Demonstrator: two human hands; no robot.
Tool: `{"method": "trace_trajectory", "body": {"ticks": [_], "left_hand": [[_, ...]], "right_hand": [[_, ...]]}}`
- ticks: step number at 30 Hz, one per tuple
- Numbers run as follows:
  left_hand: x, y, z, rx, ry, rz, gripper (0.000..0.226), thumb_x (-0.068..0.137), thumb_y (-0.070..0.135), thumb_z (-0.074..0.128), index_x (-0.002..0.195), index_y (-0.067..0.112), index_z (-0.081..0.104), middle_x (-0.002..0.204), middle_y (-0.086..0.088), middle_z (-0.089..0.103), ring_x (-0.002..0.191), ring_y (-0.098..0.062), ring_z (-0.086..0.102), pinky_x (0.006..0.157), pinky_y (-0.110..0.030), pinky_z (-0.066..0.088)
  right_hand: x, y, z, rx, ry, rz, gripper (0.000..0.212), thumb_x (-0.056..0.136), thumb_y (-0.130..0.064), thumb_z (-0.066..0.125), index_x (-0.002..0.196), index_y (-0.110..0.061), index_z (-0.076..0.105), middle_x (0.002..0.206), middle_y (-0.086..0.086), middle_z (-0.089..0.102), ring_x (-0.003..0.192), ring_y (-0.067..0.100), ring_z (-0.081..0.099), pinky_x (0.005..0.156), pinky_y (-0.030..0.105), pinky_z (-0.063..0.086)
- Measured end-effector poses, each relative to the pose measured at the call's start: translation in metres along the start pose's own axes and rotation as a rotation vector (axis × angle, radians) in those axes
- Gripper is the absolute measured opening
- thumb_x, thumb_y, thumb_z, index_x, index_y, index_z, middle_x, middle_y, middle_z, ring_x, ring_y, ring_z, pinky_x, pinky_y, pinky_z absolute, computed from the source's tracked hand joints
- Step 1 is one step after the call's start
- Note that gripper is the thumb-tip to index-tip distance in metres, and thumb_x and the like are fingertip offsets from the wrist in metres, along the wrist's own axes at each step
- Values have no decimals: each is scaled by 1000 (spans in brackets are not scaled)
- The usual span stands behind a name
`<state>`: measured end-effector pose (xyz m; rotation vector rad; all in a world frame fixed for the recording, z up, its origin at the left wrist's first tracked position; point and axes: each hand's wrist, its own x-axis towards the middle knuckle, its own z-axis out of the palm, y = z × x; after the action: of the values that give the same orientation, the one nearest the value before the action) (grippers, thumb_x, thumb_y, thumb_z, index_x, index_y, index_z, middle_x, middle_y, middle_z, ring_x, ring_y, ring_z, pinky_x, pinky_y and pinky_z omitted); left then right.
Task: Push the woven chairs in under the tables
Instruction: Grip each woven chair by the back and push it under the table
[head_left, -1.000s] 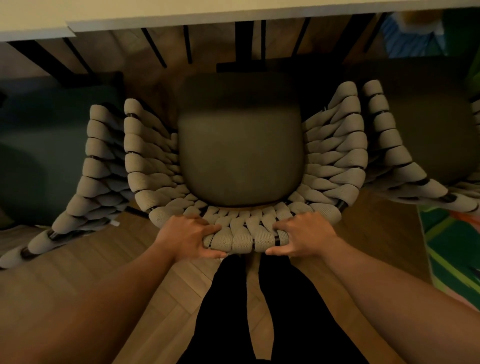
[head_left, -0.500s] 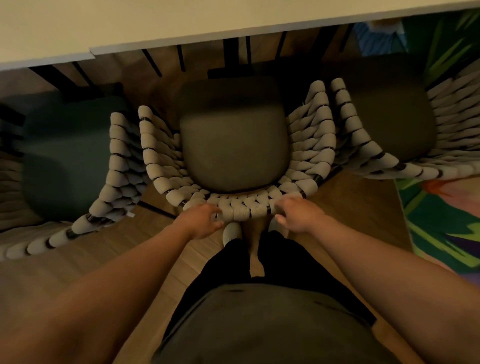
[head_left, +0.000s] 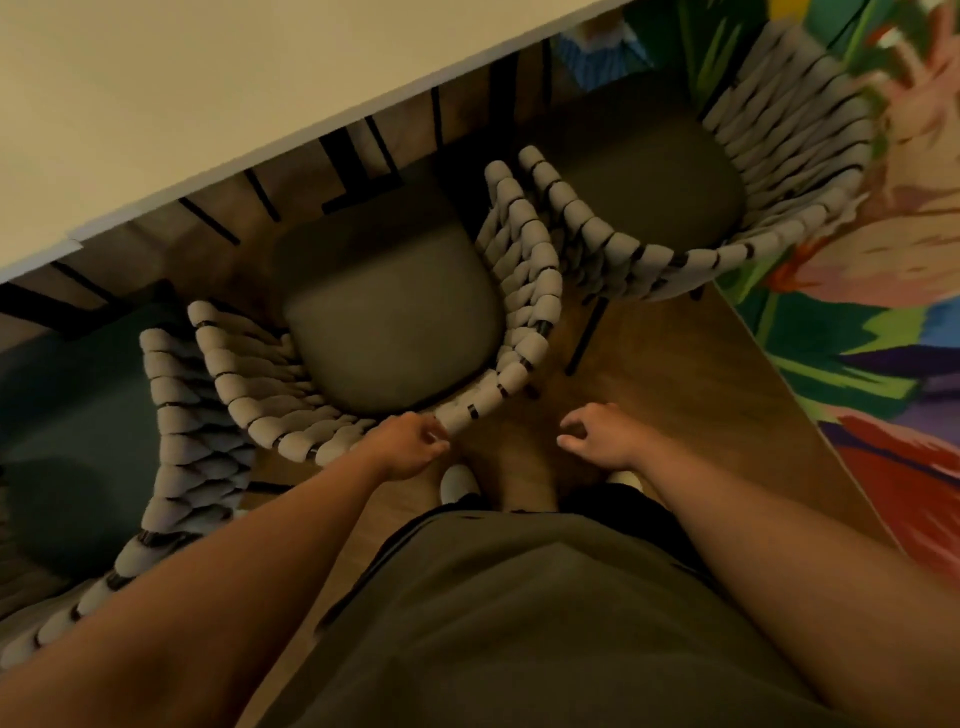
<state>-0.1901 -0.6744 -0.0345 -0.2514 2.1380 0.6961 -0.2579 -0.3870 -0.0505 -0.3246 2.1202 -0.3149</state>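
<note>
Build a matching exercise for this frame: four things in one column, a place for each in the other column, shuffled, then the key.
Things
1. Pale flat tabletop
2. Grey woven rope chair with a dark seat cushion, in the middle
3. Right hand
4. Multicoloured patterned rug

Places
A. Over the bare wooden floor, holding nothing
B. Along the right edge of the view
C. Top left of the view
D. Back rim right by the fingertips of the left hand

Pairs: 1-C, 2-D, 3-A, 4-B
</note>
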Motion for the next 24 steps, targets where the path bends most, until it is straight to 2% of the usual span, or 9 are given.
{"method": "trace_trajectory", "body": {"ticks": [4,7,9,13,18,24], "left_hand": [[16,52,11,115,-15,39,31,101,33,58,128,21,66,125,-5,66,91,-18,60,93,-35,51],[31,100,25,162,-18,52,34,101,34,57,132,21,64,135,-3,62,119,-23,59,102,-35,47],[38,137,39,188,-14,62,36,101,35,57,132,20,63,137,-3,61,128,-23,54,107,-34,44],[52,212,64,183,-1,90,33,100,35,59,128,19,66,131,-3,65,120,-21,61,101,-35,49],[67,286,88,155,5,106,33,99,35,60,127,22,67,126,0,68,116,-16,62,100,-30,47],[98,342,82,152,-3,116,34,100,36,58,129,21,66,129,-2,66,120,-21,59,102,-35,47]], "right_hand": [[-23,63,1,124,32,49,44,102,-42,53,139,-17,58,140,6,57,130,26,51,106,38,43],[-42,121,-1,205,67,93,43,101,-41,55,135,-15,61,132,6,63,120,23,57,98,37,48],[-54,162,-4,246,67,120,43,101,-40,56,134,-13,62,130,8,64,117,23,59,96,35,49],[-72,227,-20,310,54,117,40,101,-37,57,132,-12,64,131,8,64,119,23,59,97,34,49],[-89,293,-51,346,57,111,39,100,-39,59,129,-14,66,128,6,66,119,23,60,98,35,48],[-76,342,-103,338,73,103,40,99,-39,59,131,-14,66,131,7,65,125,25,57,106,40,46]]}}
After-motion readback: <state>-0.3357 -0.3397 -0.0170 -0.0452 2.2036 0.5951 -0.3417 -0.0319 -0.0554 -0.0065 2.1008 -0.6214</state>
